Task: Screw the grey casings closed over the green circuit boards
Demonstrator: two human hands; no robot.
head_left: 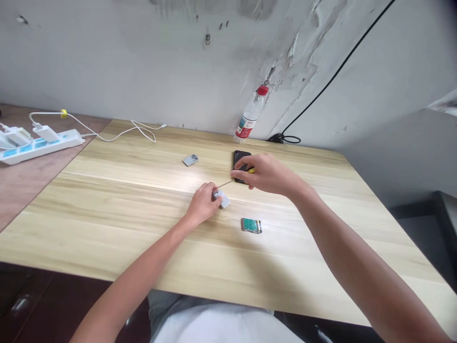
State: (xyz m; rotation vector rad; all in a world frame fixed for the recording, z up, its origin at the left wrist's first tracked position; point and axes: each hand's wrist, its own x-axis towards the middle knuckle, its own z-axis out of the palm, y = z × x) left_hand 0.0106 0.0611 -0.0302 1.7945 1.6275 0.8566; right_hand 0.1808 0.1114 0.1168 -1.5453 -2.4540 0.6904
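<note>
My left hand (205,202) is closed around a small light-grey plastic case (223,199), holding it against the wooden table. In my right hand (259,174) is a screwdriver (252,170) with a yellow handle, mostly covered by the fingers. Its thin shaft (224,184) points left, and the tip meets the near side of the case beside my left fingers; the exact contact is hidden. A green circuit board (252,225) in a metal frame lies to the right of my left hand. Farther back rests a grey open plastic shell (190,160).
A black phone (241,153) lies under my right hand. Against the wall stands a plastic bottle (249,121) with a red cap, near a coiled black cable (283,138). A power strip (44,145) with chargers and a white cable (135,126) are at the left.
</note>
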